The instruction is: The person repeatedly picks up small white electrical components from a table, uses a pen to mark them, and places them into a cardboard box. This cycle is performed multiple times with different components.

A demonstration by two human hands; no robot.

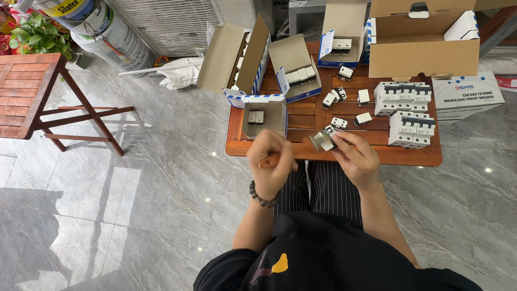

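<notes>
My right hand holds a small white circuit breaker just above the near edge of a low wooden table. My left hand is closed around a tool with an orange-brown handle, its tip hidden; a bead bracelet sits on that wrist. Loose small breakers lie on the table beyond my hands. Stacked larger white breakers stand at the right.
Several open cardboard boxes with breakers inside stand on the table, with a big carton at the back right and a closed white box beside it. A wooden folding table stands left on the grey tiled floor.
</notes>
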